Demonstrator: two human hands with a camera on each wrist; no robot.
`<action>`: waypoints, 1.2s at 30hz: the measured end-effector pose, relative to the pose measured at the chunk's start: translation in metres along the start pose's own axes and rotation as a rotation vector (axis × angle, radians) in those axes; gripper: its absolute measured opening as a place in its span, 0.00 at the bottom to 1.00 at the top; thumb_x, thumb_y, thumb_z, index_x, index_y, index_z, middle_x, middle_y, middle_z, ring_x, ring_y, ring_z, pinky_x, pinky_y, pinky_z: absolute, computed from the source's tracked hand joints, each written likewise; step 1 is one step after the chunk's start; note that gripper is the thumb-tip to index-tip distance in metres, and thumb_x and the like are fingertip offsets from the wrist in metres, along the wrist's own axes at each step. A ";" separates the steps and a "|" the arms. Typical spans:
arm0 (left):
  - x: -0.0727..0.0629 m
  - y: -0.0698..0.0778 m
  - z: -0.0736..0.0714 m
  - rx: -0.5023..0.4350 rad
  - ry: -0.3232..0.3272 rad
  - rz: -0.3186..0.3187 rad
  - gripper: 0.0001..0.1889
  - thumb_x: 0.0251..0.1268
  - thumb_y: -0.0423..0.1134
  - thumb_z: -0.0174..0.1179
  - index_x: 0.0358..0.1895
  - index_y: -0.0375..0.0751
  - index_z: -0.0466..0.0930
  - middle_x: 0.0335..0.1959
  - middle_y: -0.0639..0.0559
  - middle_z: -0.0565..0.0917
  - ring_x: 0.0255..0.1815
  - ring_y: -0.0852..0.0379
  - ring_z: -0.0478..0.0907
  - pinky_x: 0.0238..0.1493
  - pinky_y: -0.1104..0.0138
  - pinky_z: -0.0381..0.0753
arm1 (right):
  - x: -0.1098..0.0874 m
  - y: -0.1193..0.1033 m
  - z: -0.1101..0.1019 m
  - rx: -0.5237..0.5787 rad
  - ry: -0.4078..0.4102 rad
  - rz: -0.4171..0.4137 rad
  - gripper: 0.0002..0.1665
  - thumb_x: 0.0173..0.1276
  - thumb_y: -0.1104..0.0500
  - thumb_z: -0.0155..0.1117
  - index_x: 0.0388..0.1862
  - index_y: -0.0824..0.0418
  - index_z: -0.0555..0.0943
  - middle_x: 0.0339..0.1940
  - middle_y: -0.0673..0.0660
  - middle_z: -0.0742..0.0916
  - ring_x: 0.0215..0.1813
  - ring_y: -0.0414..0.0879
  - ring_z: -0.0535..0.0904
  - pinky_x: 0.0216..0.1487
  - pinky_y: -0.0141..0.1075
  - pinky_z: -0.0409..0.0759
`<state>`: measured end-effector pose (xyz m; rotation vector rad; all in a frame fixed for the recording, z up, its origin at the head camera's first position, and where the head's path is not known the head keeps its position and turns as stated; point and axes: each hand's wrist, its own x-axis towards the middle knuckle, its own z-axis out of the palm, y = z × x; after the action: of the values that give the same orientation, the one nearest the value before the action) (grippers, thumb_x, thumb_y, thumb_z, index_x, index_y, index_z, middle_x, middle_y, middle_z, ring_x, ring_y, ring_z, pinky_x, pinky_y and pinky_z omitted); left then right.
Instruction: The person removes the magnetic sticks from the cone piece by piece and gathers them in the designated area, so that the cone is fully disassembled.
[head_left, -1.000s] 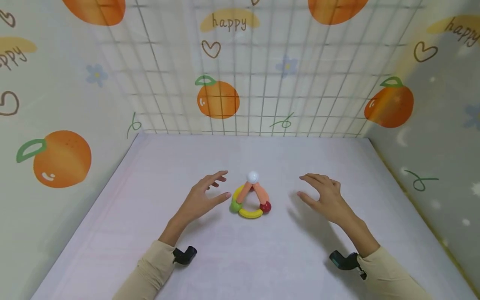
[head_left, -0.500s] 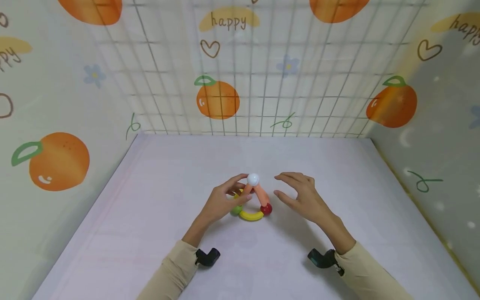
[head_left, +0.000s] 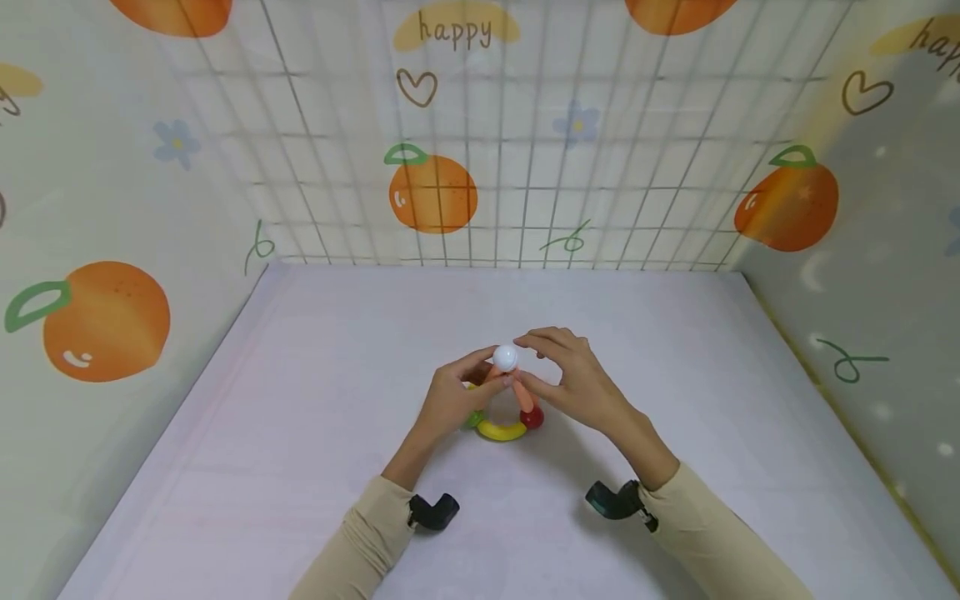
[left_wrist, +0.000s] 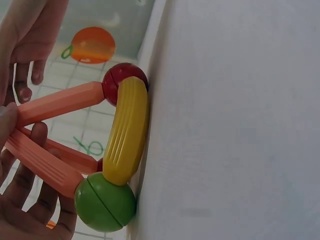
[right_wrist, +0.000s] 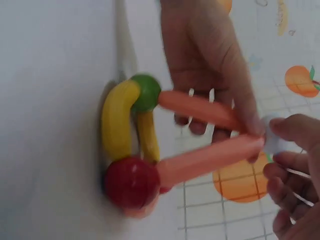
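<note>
A frame of ball-and-stick building toy stands on the table between the two hands. Its base joins a green ball [left_wrist: 105, 202], a red ball [right_wrist: 132, 182] and curved yellow sticks [head_left: 501, 432]. Straight salmon-coloured sticks [right_wrist: 210, 160] rise from the base to a white ball [head_left: 506, 358] at the peak. My left hand [head_left: 442, 406] pinches the upper ends of the salmon sticks just under the white ball, thumb in front and fingers behind. From the right, my right hand [head_left: 588, 387] holds the white ball between thumb and index fingertip; its other fingers are loosely bent.
The pale table [head_left: 360, 325] meets a wire grid [head_left: 525, 192] at the back, covered by a sheer curtain printed with oranges and hearts. Similar cloth hangs at both sides. Black wrist cameras [head_left: 433, 512] stick out from the beige sleeves.
Both hands have moved inward to the toy. The left hand reached the peak first and now pinches the sticks there; the right hand came leftward to the white ball. The toy stands in place.
</note>
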<state>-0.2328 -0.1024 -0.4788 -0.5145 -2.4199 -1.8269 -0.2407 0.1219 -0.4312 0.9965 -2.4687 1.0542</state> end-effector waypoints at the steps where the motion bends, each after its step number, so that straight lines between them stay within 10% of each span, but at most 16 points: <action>1: 0.000 -0.001 0.001 0.003 0.012 0.000 0.23 0.61 0.54 0.71 0.61 0.62 0.82 0.37 0.56 0.85 0.38 0.53 0.79 0.31 0.63 0.78 | 0.002 -0.002 0.001 0.019 -0.002 0.000 0.26 0.63 0.55 0.76 0.59 0.56 0.82 0.57 0.48 0.82 0.50 0.44 0.75 0.49 0.45 0.71; 9: -0.002 0.007 0.004 0.019 0.043 0.015 0.23 0.65 0.38 0.69 0.64 0.41 0.80 0.38 0.47 0.86 0.39 0.50 0.78 0.44 0.53 0.78 | 0.016 -0.020 0.005 0.071 -0.011 0.002 0.23 0.60 0.62 0.77 0.54 0.63 0.82 0.49 0.52 0.84 0.41 0.43 0.78 0.42 0.36 0.81; 24: -0.001 -0.003 0.004 0.009 0.064 0.039 0.24 0.62 0.48 0.71 0.62 0.50 0.82 0.46 0.59 0.87 0.40 0.56 0.79 0.39 0.61 0.81 | 0.018 -0.018 0.003 0.157 0.076 0.102 0.19 0.63 0.60 0.75 0.53 0.61 0.84 0.46 0.51 0.86 0.42 0.43 0.82 0.46 0.36 0.83; 36: -0.003 -0.005 0.005 0.019 0.045 0.041 0.22 0.62 0.53 0.69 0.60 0.63 0.83 0.45 0.62 0.85 0.40 0.56 0.77 0.40 0.60 0.77 | -0.003 0.013 -0.029 -0.022 0.207 0.093 0.22 0.57 0.62 0.79 0.51 0.60 0.83 0.45 0.51 0.85 0.44 0.45 0.80 0.44 0.44 0.79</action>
<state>-0.2309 -0.0994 -0.4861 -0.5113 -2.3770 -1.7784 -0.2477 0.1507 -0.4195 0.7319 -2.3708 1.0958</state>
